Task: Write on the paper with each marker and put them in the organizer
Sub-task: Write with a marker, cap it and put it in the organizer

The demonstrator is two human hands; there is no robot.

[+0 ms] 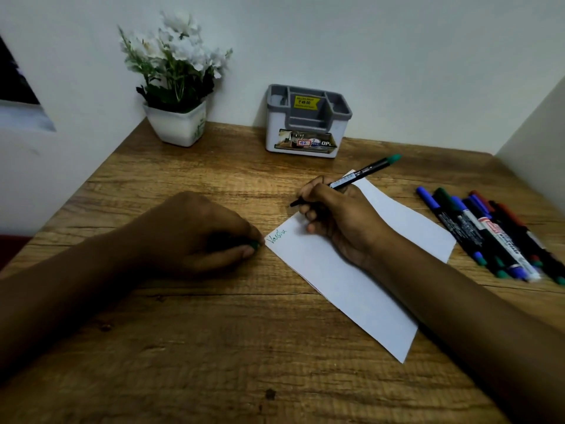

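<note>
At mid-frame, a marker (pixel 360 175) is held by the right hand (pixel 342 218); a cap (pixel 254 245) is pinched by the left hand (pixel 195 231).

A white paper (pixel 351 270) lies slantwise on the wooden table (pixel 183 332), with green writing (a short word, hard to read) at its left corner. The right hand (pixel 339 215) rests on the paper and grips a green marker (pixel 360 175). The left hand (pixel 195 234), just left of the paper, pinches a green cap (pixel 255 245). Loose markers (pixel 489 234) lie right of the paper, and the organizer (pixel 307 117) stands beyond it.
</note>
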